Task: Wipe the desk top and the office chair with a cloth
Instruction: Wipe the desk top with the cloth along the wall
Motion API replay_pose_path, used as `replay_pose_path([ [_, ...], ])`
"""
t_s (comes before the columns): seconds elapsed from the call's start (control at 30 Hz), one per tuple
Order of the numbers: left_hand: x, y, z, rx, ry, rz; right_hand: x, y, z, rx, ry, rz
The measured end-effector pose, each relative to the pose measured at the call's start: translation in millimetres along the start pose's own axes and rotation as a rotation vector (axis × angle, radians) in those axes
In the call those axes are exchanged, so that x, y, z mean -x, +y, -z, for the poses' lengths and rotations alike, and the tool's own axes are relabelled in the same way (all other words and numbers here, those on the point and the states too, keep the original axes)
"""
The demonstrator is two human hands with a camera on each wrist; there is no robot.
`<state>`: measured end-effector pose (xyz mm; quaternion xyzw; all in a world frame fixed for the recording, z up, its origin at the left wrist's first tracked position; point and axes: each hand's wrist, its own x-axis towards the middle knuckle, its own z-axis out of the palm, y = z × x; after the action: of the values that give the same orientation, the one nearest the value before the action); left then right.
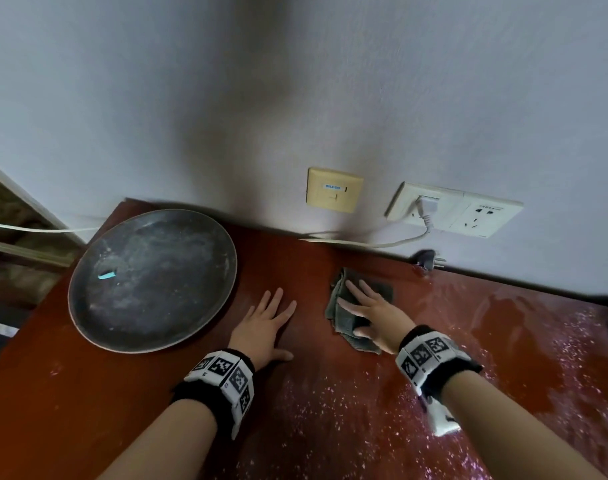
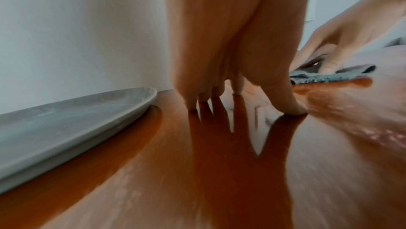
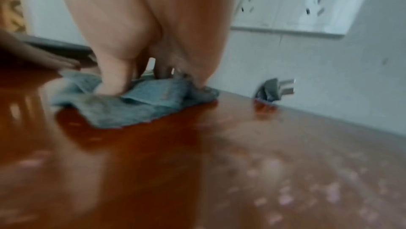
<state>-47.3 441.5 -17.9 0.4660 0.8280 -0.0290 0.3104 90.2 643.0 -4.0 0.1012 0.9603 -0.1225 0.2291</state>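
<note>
From the head view, my right hand (image 1: 368, 315) lies flat on the cloth (image 1: 356, 308), fingers straight and spread, pressing it to the desk (image 1: 313, 403) a little short of the back edge where the desk meets the wall (image 1: 295, 81). My left hand (image 1: 266, 323) is flat too, palm down on bare wood, fingers splayed, holding nothing, between the cloth and the big round tray (image 1: 152, 277), which fills the far left corner up to the left edge. Open wood runs toward me and off to the right, speckled with pale dust; the strip around the cloth looks darker and cleaner. On the wall, a socket (image 1: 453, 209) carries a white plug with its cord (image 1: 365, 242) trailing along the back edge, a yellowish plate (image 1: 333, 190) sits left of it, and a loose dark plug (image 1: 425, 259) lies at the back edge, right of the cloth. Left wrist view: fingertips (image 2: 293, 109) touch the glossy top, the tray's shallow rim (image 2: 140, 99) rises just to the left, and the cloth's thin edge (image 2: 329, 76) shows under my other hand. Right wrist view, blurred: the cloth (image 3: 140, 104) is folded and rumpled, my thumb (image 3: 114, 79) is planted on it, the plug's (image 3: 276, 89) metal prongs show, and dust lies right of it.
</note>
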Motion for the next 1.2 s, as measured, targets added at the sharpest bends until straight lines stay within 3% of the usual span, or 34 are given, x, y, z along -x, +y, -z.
replay_pose_path([
  [0.1,2,0,-1,-0.066,-0.027,-0.008,14,-32,-16,0.098,-0.067,0.209],
  [0.17,2,2,2,-0.105,-0.056,-0.018,13,-28,-13,0.091,-0.065,0.269],
  [0.3,9,4,1,-0.134,-0.104,-0.020,-4,-13,-7,0.013,0.011,0.025],
  [0.37,13,4,-2,-0.125,-0.102,-0.015,-2,-31,-16,0.052,-0.015,0.031],
  [0.43,16,5,-4,-0.121,-0.098,-0.016,9,-46,-24,0.118,-0.065,0.135],
  [0.5,19,6,-4,-0.118,-0.105,-0.025,11,-38,-16,0.142,-0.067,0.170],
  [0.63,29,2,-9,-0.090,-0.108,-0.025,1,-26,-12,0.043,0.006,-0.069],
  [0.67,32,0,-11,-0.085,-0.102,-0.022,2,-36,-20,0.042,0.001,-0.062],
  [0.8,40,-2,-16,-0.067,-0.105,-0.020,25,-70,-41,0.107,-0.073,0.203],
  [0.87,44,-3,-17,-0.059,-0.118,-0.017,20,-53,-32,0.060,-0.041,0.137],
  [1.0,54,-5,-22,-0.062,-0.108,-0.001,16,-46,-28,-0.090,0.033,-0.171],
  [1.03,57,-5,-24,-0.067,-0.105,0.003,21,-59,-35,-0.068,0.020,-0.157],
  [1.13,60,-4,-26,-0.062,-0.109,0.011,46,-90,-51,0.031,-0.059,0.075],
  [1.2,63,-3,-23,-0.054,-0.124,0.016,48,-78,-45,0.053,-0.070,0.134],
])
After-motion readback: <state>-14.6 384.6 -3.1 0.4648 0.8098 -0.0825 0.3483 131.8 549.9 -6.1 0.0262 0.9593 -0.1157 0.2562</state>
